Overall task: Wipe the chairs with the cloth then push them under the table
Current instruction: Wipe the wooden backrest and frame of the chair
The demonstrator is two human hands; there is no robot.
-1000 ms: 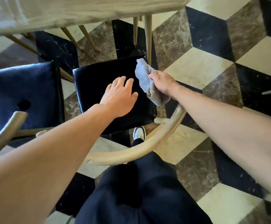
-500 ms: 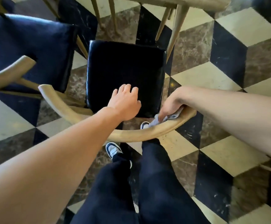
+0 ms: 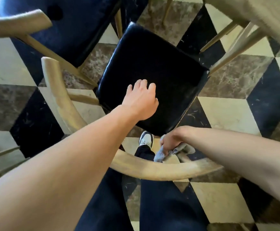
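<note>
A wooden chair with a black padded seat point(image 3: 154, 70) and a curved pale backrest rail point(image 3: 154, 170) stands right below me. My left hand point(image 3: 141, 102) hovers over the seat's near part, fingers loosely bent, holding nothing. My right hand point(image 3: 171, 140) grips a crumpled grey cloth point(image 3: 161, 155) just above the backrest rail, near the seat's back corner. A second chair with a dark blue seat point(image 3: 79, 25) stands at the upper left. The pale wooden table point(image 3: 259, 15) shows at the top right, its legs slanting down beside the black seat.
The floor is a cube pattern of black, cream and brown tiles point(image 3: 227, 112). My legs in dark trousers point(image 3: 166, 202) and one white shoe point(image 3: 146, 139) are behind the backrest. Thin wooden spindles point(image 3: 0, 154) of another chair show at the left edge.
The view has tilted and swung, so the chair now looks rotated. My right hand has slid the cloth along the backrest rail toward its middle. My left hand stays over the seat.
</note>
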